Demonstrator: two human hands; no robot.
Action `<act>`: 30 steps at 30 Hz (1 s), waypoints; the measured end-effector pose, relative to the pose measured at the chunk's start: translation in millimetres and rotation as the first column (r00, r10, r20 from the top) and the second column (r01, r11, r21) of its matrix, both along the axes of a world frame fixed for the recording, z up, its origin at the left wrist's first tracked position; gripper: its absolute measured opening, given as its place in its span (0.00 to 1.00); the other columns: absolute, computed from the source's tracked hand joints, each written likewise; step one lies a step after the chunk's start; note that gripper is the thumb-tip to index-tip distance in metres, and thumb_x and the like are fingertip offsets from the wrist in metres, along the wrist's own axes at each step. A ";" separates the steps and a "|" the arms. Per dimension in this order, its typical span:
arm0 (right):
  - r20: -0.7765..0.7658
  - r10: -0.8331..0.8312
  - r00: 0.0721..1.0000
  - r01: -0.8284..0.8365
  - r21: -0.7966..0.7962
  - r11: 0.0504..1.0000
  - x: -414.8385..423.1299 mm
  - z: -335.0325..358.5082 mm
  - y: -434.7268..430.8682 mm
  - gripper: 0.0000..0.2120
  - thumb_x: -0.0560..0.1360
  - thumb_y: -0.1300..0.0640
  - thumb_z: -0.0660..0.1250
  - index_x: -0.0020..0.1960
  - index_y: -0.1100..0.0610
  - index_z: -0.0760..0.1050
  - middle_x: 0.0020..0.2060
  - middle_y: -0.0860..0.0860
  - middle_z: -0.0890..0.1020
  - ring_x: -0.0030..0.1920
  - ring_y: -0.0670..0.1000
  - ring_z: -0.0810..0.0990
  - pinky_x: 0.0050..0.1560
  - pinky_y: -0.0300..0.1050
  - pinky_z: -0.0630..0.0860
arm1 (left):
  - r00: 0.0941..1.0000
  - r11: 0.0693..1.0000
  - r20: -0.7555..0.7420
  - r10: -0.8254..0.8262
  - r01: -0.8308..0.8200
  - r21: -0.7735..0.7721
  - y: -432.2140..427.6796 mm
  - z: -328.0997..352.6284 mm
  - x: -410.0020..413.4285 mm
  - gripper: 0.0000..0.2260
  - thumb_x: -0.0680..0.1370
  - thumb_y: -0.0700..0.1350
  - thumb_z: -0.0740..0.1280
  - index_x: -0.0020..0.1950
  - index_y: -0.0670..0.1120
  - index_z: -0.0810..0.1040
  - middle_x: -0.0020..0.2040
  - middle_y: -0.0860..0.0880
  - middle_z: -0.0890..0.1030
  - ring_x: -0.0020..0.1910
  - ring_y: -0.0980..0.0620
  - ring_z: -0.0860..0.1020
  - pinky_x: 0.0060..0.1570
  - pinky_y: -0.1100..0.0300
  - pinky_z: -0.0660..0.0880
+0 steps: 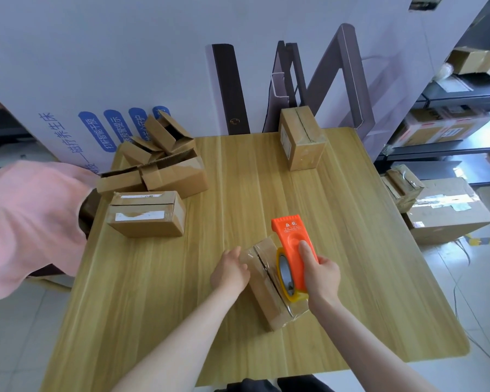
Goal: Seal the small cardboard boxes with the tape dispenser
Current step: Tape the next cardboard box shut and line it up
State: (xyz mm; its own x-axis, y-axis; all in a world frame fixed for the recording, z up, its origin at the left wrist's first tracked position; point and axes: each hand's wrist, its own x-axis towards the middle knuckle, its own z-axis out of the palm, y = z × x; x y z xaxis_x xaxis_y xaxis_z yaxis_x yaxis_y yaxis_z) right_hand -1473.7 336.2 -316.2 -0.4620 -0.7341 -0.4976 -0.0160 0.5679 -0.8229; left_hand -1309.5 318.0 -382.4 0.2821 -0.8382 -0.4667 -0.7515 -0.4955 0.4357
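The right hand (321, 274) is wrapped round the orange tape dispenser (293, 244), thumb flat on its face, with the yellow tape roll (285, 274) at the near end of the small box (268, 299), in the lower middle of the frame. The left hand (229, 271) holds that box by its far left edge, fingers bent over the top. The box lies on the table (159, 292), its centre seam running away from the person, with clear tape already glinting at both ends.

To do this step well, I would hold the flaps butted shut with the left hand and lay the strip straight along the dark seam. Pull the dispenser at a low angle so the tape goes down taut and without creases. Let the strip run over the end and down the side before cutting against the toothed edge, then rub it flat.

Counted:
- One dispenser and one box under the hands.
- One closed box (147, 215) lying left of centre, with pale labels on it.
- One upright box (301, 140) at the far edge, upper middle of the frame, apparently taped.
- A heap of open boxes (156, 165) at the upper left; I make out about four, but overlapping flaps make that uncertain.

Off the table at the right edge are a large carton (447, 213) on the floor and a couple of small taped parcels (402, 186) beside it. A pink sleeve (31, 222) fills the left edge.
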 end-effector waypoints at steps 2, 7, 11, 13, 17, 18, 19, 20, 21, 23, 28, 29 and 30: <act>0.009 -0.011 1.000 0.011 0.002 1.000 -2.6 -1.0 0.3 0.23 0.75 0.43 0.69 0.39 0.64 0.78 0.29 0.55 0.78 0.27 0.52 0.76 0.29 0.41 0.71 | 0.988 0.993 -0.099 0.116 -0.118 -0.021 7.9 -6.3 1.8 0.29 0.80 0.50 0.63 0.78 0.50 0.54 0.71 0.51 0.69 0.65 0.49 0.73 0.56 0.53 0.75; 0.051 -0.056 0.997 0.055 0.022 0.998 -8.1 -2.5 -1.1 0.22 0.74 0.42 0.69 0.36 0.62 0.76 0.30 0.55 0.78 0.31 0.54 0.76 0.34 0.45 0.72 | 0.982 0.940 -0.040 0.185 -0.189 -0.285 28.0 -6.8 -2.5 0.34 0.77 0.50 0.68 0.78 0.47 0.54 0.75 0.47 0.62 0.73 0.47 0.62 0.60 0.52 0.72; 0.073 -0.083 0.994 0.081 0.028 0.996 -10.5 -2.0 -0.9 0.23 0.74 0.42 0.68 0.35 0.62 0.76 0.29 0.55 0.77 0.30 0.53 0.75 0.33 0.43 0.71 | 0.997 0.882 -0.012 0.077 -0.073 -0.466 46.6 -8.5 -27.5 0.28 0.76 0.43 0.69 0.74 0.43 0.64 0.75 0.44 0.62 0.74 0.44 0.61 0.69 0.50 0.67; 0.093 -0.106 0.990 0.103 0.042 0.994 -12.9 -2.6 -0.1 0.23 0.74 0.42 0.69 0.37 0.63 0.76 0.31 0.56 0.77 0.32 0.54 0.75 0.35 0.45 0.72 | 0.997 0.887 0.001 -0.071 0.063 -0.458 61.6 -14.9 -44.4 0.25 0.79 0.44 0.64 0.75 0.42 0.64 0.77 0.46 0.58 0.76 0.44 0.58 0.73 0.50 0.60; 0.121 -0.197 0.973 0.193 0.048 0.980 -22.0 -5.2 6.1 0.24 0.74 0.42 0.69 0.40 0.64 0.77 0.33 0.57 0.77 0.33 0.54 0.76 0.36 0.46 0.72 | 0.938 0.873 0.143 -0.316 0.347 -0.344 64.4 -31.4 -52.0 0.28 0.82 0.53 0.41 0.77 0.38 0.49 0.78 0.44 0.51 0.77 0.43 0.45 0.73 0.47 0.58; 0.122 -0.221 0.968 0.217 0.045 0.975 -25.0 -5.6 8.3 0.24 0.74 0.42 0.69 0.40 0.65 0.78 0.33 0.58 0.78 0.33 0.54 0.76 0.36 0.46 0.72 | 0.940 0.890 0.113 -0.323 0.342 -0.303 56.6 -30.8 -49.0 0.28 0.81 0.54 0.39 0.77 0.40 0.42 0.78 0.46 0.43 0.76 0.46 0.37 0.76 0.49 0.52; 0.122 -0.239 0.963 0.236 0.042 0.971 -27.9 -5.1 10.1 0.24 0.73 0.42 0.69 0.40 0.65 0.78 0.33 0.58 0.78 0.33 0.54 0.76 0.36 0.47 0.72 | 0.938 0.898 0.087 -0.336 0.347 -0.272 45.6 -31.5 -44.3 0.28 0.82 0.53 0.42 0.77 0.40 0.39 0.77 0.48 0.38 0.74 0.48 0.32 0.76 0.51 0.47; 0.122 -0.251 0.960 0.249 0.037 0.968 -30.5 -3.9 11.1 0.24 0.73 0.42 0.69 0.39 0.65 0.78 0.33 0.58 0.78 0.33 0.54 0.76 0.36 0.47 0.72 | 0.937 0.899 0.102 -0.335 0.350 -0.263 31.1 -32.4 -39.3 0.28 0.83 0.51 0.47 0.77 0.41 0.39 0.77 0.49 0.36 0.74 0.49 0.31 0.76 0.53 0.44; 0.122 -0.258 0.959 0.256 0.030 0.966 -32.8 -2.5 11.4 0.23 0.74 0.42 0.69 0.38 0.64 0.77 0.33 0.57 0.78 0.33 0.54 0.76 0.36 0.46 0.72 | 0.930 0.895 0.155 -0.332 0.363 -0.260 14.1 -31.3 -35.3 0.29 0.83 0.49 0.51 0.78 0.41 0.40 0.77 0.49 0.37 0.75 0.49 0.32 0.76 0.54 0.42; 0.115 -0.264 0.958 0.265 0.011 0.964 -37.1 0.6 11.0 0.22 0.74 0.43 0.69 0.36 0.62 0.76 0.31 0.56 0.78 0.31 0.53 0.75 0.34 0.45 0.72 | 0.929 0.899 0.173 -0.327 0.362 -0.245 -21.8 -23.7 -28.0 0.30 0.83 0.47 0.55 0.78 0.40 0.42 0.79 0.47 0.41 0.77 0.48 0.37 0.74 0.58 0.41; 0.107 -0.295 0.949 0.299 -0.024 0.954 -44.7 6.9 12.0 0.21 0.75 0.45 0.69 0.35 0.62 0.77 0.31 0.57 0.77 0.31 0.53 0.75 0.34 0.45 0.71 | 0.955 0.912 -0.279 0.100 -0.200 -0.359 -40.1 -2.8 -25.1 0.32 0.81 0.45 0.61 0.79 0.44 0.46 0.79 0.48 0.45 0.78 0.51 0.48 0.71 0.64 0.48; 0.111 -0.303 0.947 0.307 -0.026 0.951 -44.9 6.4 11.9 0.21 0.75 0.45 0.69 0.35 0.62 0.77 0.31 0.57 0.78 0.31 0.54 0.75 0.35 0.45 0.71 | 0.893 0.875 -0.391 0.222 -0.359 -0.324 -29.2 -1.7 -29.1 0.32 0.81 0.46 0.61 0.79 0.44 0.47 0.79 0.47 0.49 0.78 0.51 0.51 0.73 0.60 0.50; 0.115 -0.309 0.944 0.314 -0.025 0.949 -44.6 5.3 11.4 0.20 0.75 0.45 0.69 0.35 0.62 0.77 0.31 0.58 0.78 0.32 0.54 0.75 0.36 0.46 0.71 | 0.821 0.846 -0.473 0.320 -0.472 -0.247 -16.6 -4.4 -35.2 0.32 0.81 0.48 0.62 0.79 0.44 0.48 0.79 0.46 0.52 0.77 0.49 0.53 0.74 0.57 0.53</act>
